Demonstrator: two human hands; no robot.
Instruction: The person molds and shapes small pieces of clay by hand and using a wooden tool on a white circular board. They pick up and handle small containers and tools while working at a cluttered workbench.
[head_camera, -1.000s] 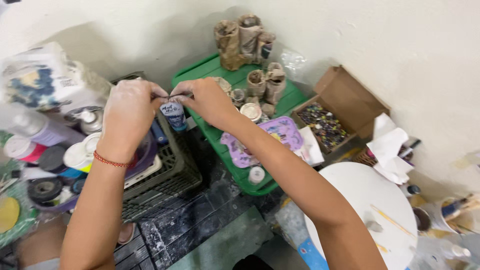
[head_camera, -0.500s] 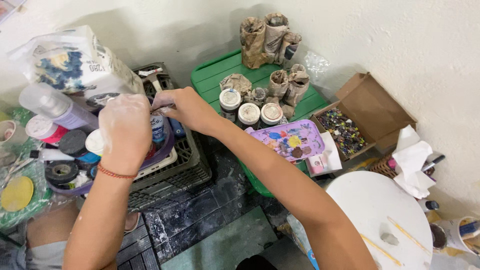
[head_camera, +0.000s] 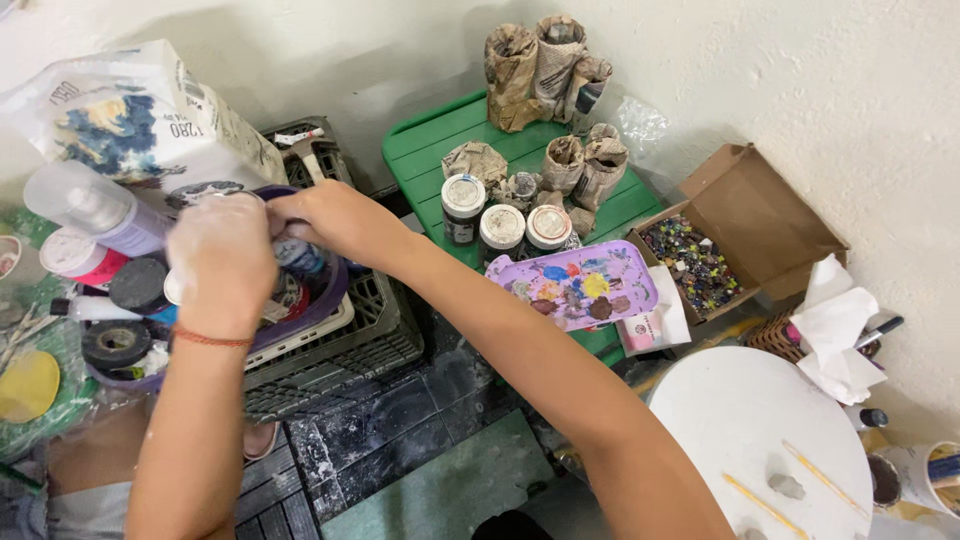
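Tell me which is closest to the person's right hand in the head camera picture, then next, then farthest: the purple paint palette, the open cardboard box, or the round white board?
From the right hand:
1. Purple paint palette, on the green tray, just to its right.
2. Open cardboard box, further right, by the wall.
3. Round white board, lower right, with thin sticks lying on it.

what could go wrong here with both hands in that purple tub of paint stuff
The left hand and right hand meet over a small bottle in the crowded purple tub; a slip might spill it into the black crate below. The right forearm passes close to the wet-looking paint palette and the white-lidded jars, so pulling back might smear paint or topple one.
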